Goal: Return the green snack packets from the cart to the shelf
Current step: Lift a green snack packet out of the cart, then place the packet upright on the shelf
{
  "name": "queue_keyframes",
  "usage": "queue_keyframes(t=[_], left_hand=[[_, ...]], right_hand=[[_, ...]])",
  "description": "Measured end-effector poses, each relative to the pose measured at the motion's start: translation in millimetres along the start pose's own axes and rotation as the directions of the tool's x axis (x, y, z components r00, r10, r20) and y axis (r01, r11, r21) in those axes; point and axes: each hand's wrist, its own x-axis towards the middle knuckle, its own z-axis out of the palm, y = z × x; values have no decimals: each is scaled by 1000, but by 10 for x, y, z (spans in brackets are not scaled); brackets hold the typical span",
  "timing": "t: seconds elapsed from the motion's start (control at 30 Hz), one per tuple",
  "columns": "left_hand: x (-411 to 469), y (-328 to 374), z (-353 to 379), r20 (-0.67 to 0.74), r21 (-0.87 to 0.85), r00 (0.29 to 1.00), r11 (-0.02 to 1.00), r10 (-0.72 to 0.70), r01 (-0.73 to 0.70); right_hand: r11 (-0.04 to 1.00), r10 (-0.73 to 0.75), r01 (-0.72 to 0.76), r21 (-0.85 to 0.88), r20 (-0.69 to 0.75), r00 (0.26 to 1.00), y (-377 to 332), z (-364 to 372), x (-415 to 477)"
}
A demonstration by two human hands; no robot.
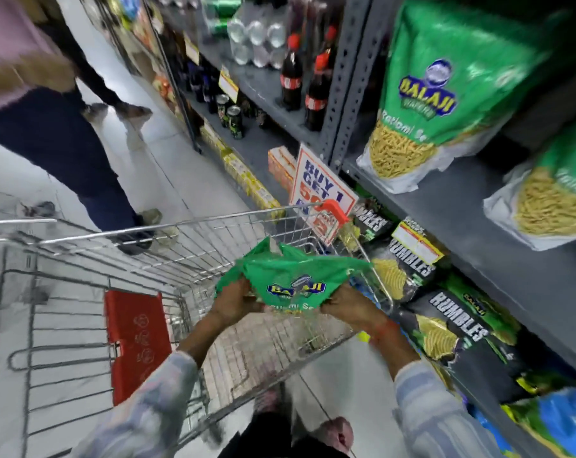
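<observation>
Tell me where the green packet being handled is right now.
The green snack packet is held in both hands, left hand and right hand, above the cart, below the shelf on the right.

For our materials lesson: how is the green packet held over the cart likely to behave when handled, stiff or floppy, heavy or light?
Probably floppy: the green packet sags and creases between the left hand and right hand. Likely light for its size, since fingertip grips at its edge hold it. Its glossy film may be slippery.
</observation>
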Motion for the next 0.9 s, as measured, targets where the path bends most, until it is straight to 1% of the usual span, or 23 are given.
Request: queue_keyframes(t=[0.03, 0.07, 0.2, 0.3, 0.43, 0.5, 0.57, 0.63, 0.7, 0.8, 0.9], left_hand=[[-87, 186, -37, 6, 19, 998, 998, 68, -68], [-157, 374, -65, 38, 43, 993, 992, 113, -115], [-172, 842, 7, 87, -38, 973, 976, 216, -213], [-273, 1379, 235, 129, -60, 936, 945, 326, -321], [-125, 1900, 667, 209, -73, 896, 920, 391, -385], [-77, 2149, 889, 248, -81, 866, 901, 433, -427], [-8, 2366, 1082, 272, -45, 835, 873, 478, -485], [81, 2575, 1233, 278, -10, 818, 853, 503, -522], [188, 2747, 1361, 279, -16, 809, 845, 517, -535], [291, 2916, 1525, 269, -46, 803, 840, 532, -541], [429, 2966, 1653, 303, -69, 801, 850, 517, -523]], right_hand=[[999, -39, 39, -13, -31, 999, -93, -101, -125], [997, -70, 71, 14, -51, 996, -142, -218, -240], [988, -135, 143, 51, -142, 981, -290, -741, -758], [966, -150, 195, 167, -252, 956, -241, -1116, -1128], [949, -117, 224, 221, -414, 903, -16, -1511, -1508], [935, -90, 251, 251, -516, 852, 84, -1673, -1649], [921, -65, 277, 275, -591, 804, 161, -1810, -1735], [903, -48, 309, 300, -642, 765, 201, -1910, -1770], [876, 2, 338, 343, -705, 709, 248, -2008, -1731], [870, 90, 306, 386, -736, 671, 330, -2119, -1621], [859, 135, 306, 411, -758, 639, 445, -2192, -1501]])
